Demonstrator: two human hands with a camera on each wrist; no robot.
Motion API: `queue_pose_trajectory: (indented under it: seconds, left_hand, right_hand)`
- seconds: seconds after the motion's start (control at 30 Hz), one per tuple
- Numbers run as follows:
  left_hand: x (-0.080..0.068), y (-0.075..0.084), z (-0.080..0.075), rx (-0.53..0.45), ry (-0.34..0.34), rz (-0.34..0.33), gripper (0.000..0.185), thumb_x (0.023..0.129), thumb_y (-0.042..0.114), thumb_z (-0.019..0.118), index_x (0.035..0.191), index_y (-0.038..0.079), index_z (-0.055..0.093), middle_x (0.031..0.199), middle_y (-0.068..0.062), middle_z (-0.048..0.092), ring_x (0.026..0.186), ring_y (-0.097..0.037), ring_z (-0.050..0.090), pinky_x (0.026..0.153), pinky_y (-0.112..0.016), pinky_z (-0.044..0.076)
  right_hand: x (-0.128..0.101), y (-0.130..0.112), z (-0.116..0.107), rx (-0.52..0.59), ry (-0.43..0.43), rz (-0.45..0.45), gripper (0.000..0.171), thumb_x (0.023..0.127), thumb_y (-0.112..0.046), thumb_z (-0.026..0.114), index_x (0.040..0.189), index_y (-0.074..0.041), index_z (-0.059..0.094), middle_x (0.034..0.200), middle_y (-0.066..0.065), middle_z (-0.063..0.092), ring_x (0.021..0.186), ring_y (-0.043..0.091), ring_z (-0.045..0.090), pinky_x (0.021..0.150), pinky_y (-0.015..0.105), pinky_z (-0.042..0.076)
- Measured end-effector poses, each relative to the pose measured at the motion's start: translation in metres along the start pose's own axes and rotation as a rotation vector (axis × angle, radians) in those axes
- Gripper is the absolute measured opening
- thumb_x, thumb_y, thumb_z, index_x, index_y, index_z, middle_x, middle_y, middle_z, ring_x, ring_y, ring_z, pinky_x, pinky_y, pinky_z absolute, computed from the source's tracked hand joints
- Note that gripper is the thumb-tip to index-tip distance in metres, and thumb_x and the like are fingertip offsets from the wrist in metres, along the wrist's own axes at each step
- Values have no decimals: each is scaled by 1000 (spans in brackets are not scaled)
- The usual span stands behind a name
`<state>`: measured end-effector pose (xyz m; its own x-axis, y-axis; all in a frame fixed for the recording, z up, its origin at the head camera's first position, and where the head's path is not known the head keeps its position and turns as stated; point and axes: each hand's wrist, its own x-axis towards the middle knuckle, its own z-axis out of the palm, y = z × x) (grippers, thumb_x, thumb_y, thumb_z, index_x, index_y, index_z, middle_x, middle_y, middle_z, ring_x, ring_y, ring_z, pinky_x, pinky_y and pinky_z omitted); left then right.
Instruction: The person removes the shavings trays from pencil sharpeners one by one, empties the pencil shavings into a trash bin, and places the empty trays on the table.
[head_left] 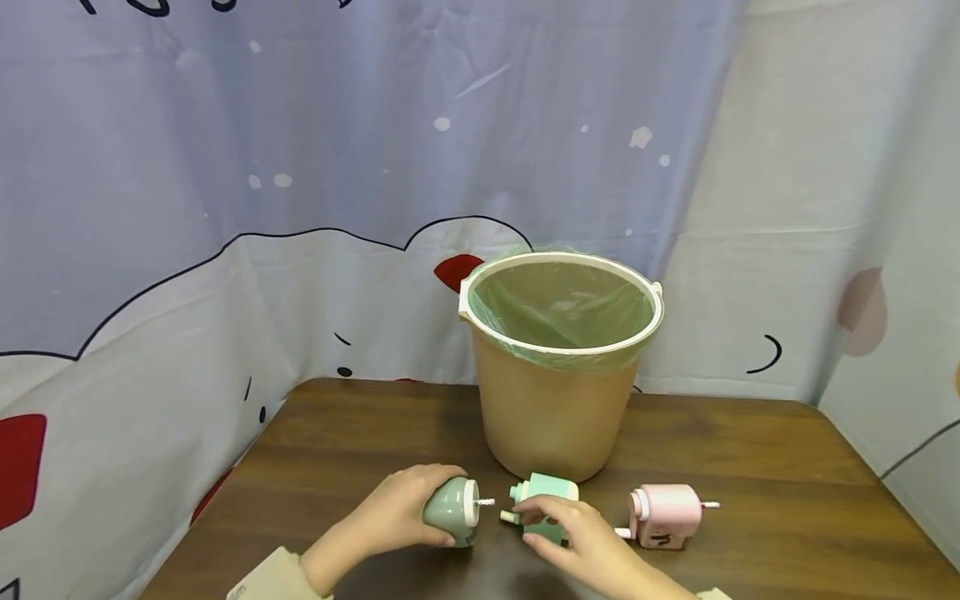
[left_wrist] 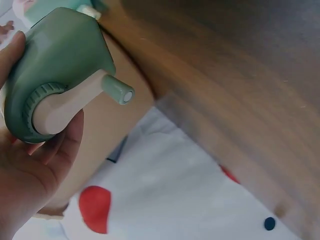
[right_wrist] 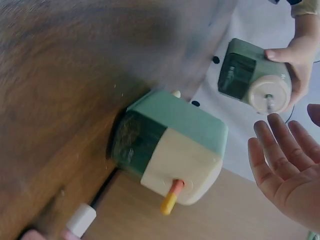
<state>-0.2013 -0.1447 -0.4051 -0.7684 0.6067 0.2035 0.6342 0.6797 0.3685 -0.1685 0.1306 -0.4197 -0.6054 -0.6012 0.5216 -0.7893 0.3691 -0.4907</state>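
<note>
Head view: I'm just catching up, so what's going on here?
A person's left hand grips a dark green crank sharpener with a pencil stub sticking out of its front. The right hand, fingers open, is beside a mint green sharpener without gripping it. A pink sharpener sits farther right on the wooden table, and a lined bin stands behind.
</note>
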Motion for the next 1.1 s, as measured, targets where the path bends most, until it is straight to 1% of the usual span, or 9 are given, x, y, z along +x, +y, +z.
queue_pose_trajectory:
  seconds: [0.13, 0.3, 0.4, 0.53, 0.63, 0.73, 0.8, 0.87, 1.1]
  left_hand:
    - [1, 12, -4, 23, 53, 32, 73, 61, 33, 87, 125, 15, 56, 115, 4, 64, 98, -10, 60, 79, -30, 50]
    - [3, 24, -6, 2, 140, 50, 76, 60, 33, 87, 128, 21, 54, 119, 6, 62, 102, -10, 60, 82, -32, 50]
    - [2, 32, -8, -66, 188, 60, 77, 60, 31, 88, 129, 21, 53, 121, 6, 62, 104, -11, 60, 84, -32, 50]
    - [-1, 43, -13, -167, 231, 69, 77, 61, 33, 87, 130, 19, 53, 124, 5, 61, 106, -13, 60, 86, -31, 50]
    - [-3, 51, -17, -228, 243, 86, 76, 64, 37, 85, 130, 18, 53, 125, 4, 60, 106, -13, 60, 85, -30, 50]
    - [-4, 58, -19, -257, 245, 113, 75, 65, 38, 84, 130, 19, 53, 124, 3, 60, 105, -13, 60, 85, -30, 50]
    - [-4, 63, -20, -252, 247, 134, 75, 64, 36, 85, 130, 19, 53, 123, 4, 61, 105, -12, 60, 85, -29, 50]
    - [-5, 67, -20, -232, 253, 157, 75, 63, 33, 86, 129, 19, 54, 123, 5, 61, 105, -11, 60, 86, -28, 50]
    - [-5, 75, -18, -154, 284, 251, 76, 61, 30, 88, 128, 18, 54, 121, 4, 62, 106, -12, 60, 86, -29, 50]
  right_hand:
    - [-1, 1, -8, -36, 42, -20, 25, 85, -7, 66, 110, -10, 61, 99, 2, 69, 85, 10, 65, 72, 27, 53]
    - [-1, -2, -15, -67, 132, 12, 36, 78, -5, 73, 111, -7, 60, 97, 5, 69, 84, 14, 65, 71, 29, 54]
    - [-1, -6, -18, -59, 161, 63, 46, 76, -9, 76, 117, -7, 57, 106, 7, 67, 91, 18, 65, 73, 28, 54]
    - [-1, -15, -21, -32, 152, 130, 64, 75, -16, 78, 132, -12, 48, 124, 9, 58, 104, 23, 61, 78, 32, 55]
    - [0, -21, -21, -58, 144, 100, 74, 74, -19, 80, 138, -14, 43, 131, 9, 54, 112, 20, 58, 85, 31, 52]
    - [1, -25, -21, -145, 154, 27, 78, 72, -24, 81, 139, -13, 43, 133, 6, 53, 116, 15, 55, 92, 26, 48]
    - [2, -27, -20, -179, 155, -13, 77, 72, -26, 81, 138, -10, 44, 131, 6, 54, 115, 14, 55, 92, 26, 48]
    - [1, -28, -19, -214, 152, -38, 75, 73, -29, 81, 136, -9, 46, 129, 6, 56, 114, 18, 56, 90, 28, 50]
    - [-1, -32, -16, -231, 145, -29, 68, 70, -31, 82, 127, -8, 53, 122, 6, 60, 107, 21, 61, 84, 34, 53]
